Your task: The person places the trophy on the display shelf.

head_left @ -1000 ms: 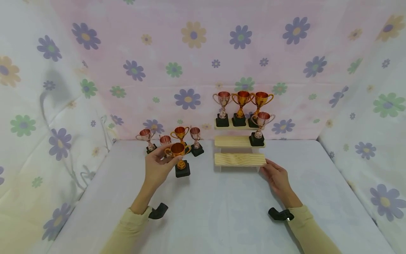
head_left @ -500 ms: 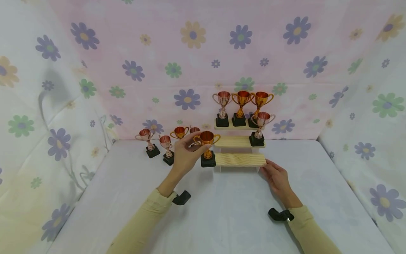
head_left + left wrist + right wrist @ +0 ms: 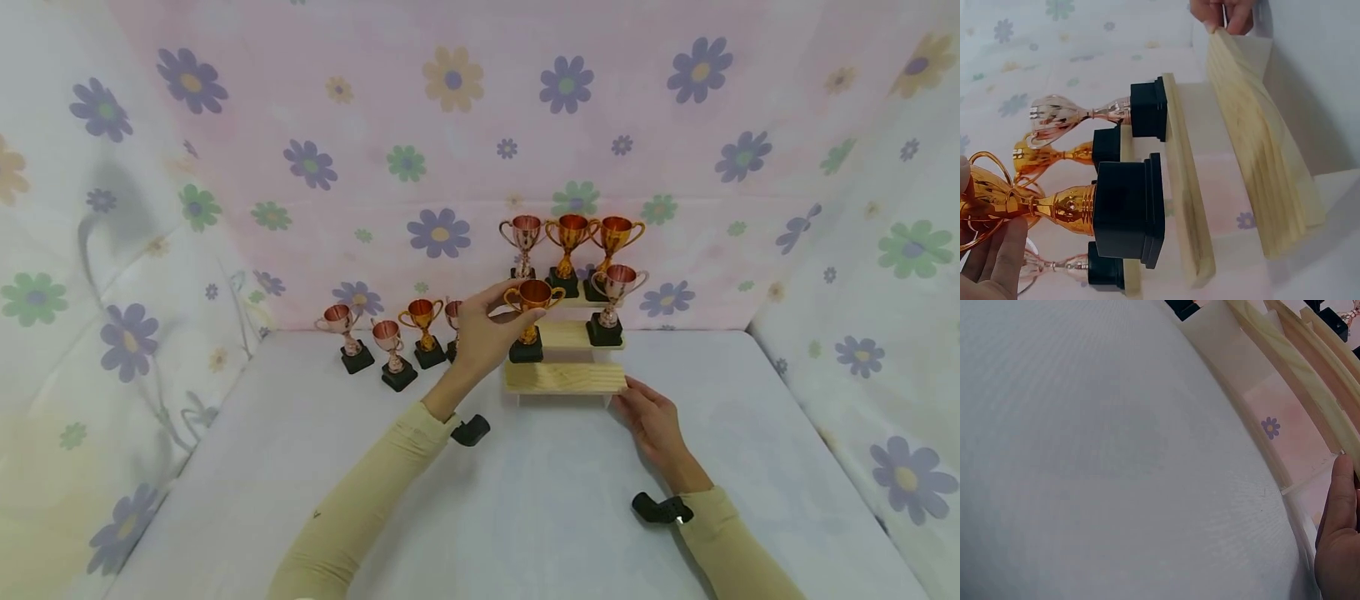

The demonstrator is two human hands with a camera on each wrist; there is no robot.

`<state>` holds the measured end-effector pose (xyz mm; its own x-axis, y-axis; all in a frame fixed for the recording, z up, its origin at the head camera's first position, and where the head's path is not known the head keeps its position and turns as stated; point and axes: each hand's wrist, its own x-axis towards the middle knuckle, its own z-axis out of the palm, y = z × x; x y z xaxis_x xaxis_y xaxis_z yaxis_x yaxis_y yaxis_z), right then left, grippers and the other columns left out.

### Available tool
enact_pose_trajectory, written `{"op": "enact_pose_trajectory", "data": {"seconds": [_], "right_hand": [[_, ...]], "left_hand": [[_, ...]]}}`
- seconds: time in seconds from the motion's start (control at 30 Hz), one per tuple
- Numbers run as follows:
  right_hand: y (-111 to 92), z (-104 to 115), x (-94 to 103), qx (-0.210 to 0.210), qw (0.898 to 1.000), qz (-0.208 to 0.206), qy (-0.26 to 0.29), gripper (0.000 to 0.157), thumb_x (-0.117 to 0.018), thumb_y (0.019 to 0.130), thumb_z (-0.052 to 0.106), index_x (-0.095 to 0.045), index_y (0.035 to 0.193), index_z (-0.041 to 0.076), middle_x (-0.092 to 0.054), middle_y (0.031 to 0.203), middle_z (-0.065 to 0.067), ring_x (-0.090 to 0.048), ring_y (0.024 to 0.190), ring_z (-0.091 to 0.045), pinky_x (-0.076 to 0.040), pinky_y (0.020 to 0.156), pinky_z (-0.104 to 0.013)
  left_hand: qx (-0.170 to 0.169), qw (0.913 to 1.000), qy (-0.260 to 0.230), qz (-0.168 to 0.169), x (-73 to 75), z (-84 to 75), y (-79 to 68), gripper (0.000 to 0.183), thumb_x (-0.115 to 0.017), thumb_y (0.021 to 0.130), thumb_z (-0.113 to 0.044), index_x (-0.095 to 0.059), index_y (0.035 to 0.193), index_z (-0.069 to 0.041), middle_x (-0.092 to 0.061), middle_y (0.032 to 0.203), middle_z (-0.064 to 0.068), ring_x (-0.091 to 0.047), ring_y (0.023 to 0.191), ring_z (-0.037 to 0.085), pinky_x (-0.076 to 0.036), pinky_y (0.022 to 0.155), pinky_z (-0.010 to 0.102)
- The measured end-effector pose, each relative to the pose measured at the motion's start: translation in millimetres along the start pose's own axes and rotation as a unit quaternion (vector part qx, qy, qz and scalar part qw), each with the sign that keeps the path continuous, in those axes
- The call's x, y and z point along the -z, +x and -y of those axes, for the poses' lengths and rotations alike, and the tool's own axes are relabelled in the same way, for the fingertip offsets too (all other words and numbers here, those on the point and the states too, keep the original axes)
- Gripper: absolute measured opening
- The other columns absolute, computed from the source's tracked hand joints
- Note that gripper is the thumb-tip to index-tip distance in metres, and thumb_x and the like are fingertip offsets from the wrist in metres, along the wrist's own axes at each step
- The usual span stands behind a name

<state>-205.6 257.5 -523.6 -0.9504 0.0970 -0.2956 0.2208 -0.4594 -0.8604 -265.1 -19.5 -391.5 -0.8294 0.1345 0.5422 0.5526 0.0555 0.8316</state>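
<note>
Left fingers (image 3: pixel 1007 253): curled on the bowl of a shiny gold two-handled trophy (image 3: pixel 1066 207) with a square black base, gripping it from the left.
Gold trophy: raised above the white cloth-covered table (image 3: pixel 570 500), long axis near upright, base lowermost, in front of the left end of the pale wooden middle step (image 3: pixel 573 335).
Base to step: the relation that counts; the left wrist view shows a gap between them. The left hand (image 3: pixel 483 329) is nearer this end; a rose-gold trophy (image 3: pixel 617 287) stands at the right end.
Right hand (image 3: pixel 657 421): thumb and fingers pinch the right end of the pale wooden front step (image 3: pixel 564 379).
Behind the left hand: a rose-gold trophy on the table (image 3: pixel 452 315), mostly covered; the middle step's left end is hidden too.
Right wrist view: a black block (image 3: pixel 1184 307) is cut off at the top edge; I cannot tell which trophy it belongs to.
</note>
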Motion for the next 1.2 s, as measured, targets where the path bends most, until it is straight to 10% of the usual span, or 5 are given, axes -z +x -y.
{"op": "enact_pose_trajectory", "data": {"seconds": [1.2], "right_hand": [[0,-2,0.1,0.005,1.000,0.000,0.004,0.049,-0.055,0.104,0.005,-0.040,0.150,-0.001,-0.069,0.111,0.008,-0.068,0.105,-0.004,-0.055,0.096,-0.021]], "left_hand": [[0.030,0.9994,-0.005,0.018,-38.8,37.5,37.6,0.046,-0.080,0.090,-0.018,-0.066,0.131,-0.005,-0.072,0.113,0.014,-0.071,0.100,0.025,-0.062,0.078,0.026]]}}
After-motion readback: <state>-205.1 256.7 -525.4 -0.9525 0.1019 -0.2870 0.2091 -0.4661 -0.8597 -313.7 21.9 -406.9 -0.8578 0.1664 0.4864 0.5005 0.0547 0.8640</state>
